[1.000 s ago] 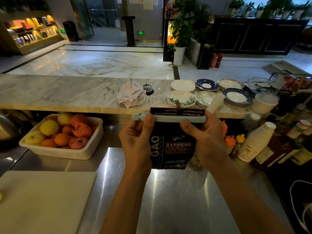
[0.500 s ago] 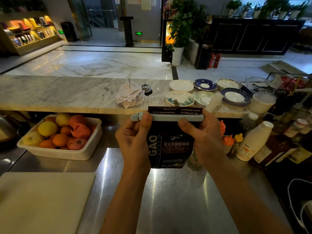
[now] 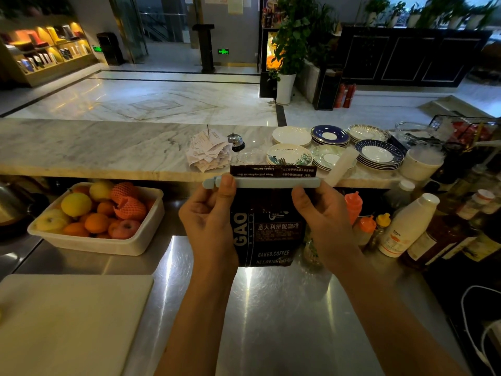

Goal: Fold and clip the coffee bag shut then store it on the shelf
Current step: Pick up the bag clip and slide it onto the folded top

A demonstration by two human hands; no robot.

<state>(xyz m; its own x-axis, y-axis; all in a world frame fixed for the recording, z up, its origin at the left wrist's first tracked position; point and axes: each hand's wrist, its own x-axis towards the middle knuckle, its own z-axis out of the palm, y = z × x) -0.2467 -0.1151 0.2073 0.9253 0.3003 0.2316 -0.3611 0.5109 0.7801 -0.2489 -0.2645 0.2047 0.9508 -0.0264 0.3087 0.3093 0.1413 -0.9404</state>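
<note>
Pale blue plastic, a long bar-shaped sealing clip (image 3: 264, 182) lies level across the folded neck of the dark brown foil coffee bag (image 3: 267, 232), with the folded flap showing upside-down print above it. Compared with a second ago almost nothing has shifted: the bag hangs at the same height above the brushed steel desk (image 3: 271, 308), and both hands sit where they were. The left hand (image 3: 210, 218) is closed on the clip's hinged end, thumb pressed on top, and the right hand (image 3: 322, 213) pinches the other end with its thumb against the bar's lower edge. That stillness suggests the clip is being squeezed home or checked, not repositioned; whether its latch has caught cannot be told from this view. If it has, folding and clipping are done and only storing remains. No nearby shelf for the bag is plainly identifiable; a white plastic tub of fruit (image 3: 141, 240) stands to the left, well apart.
</note>
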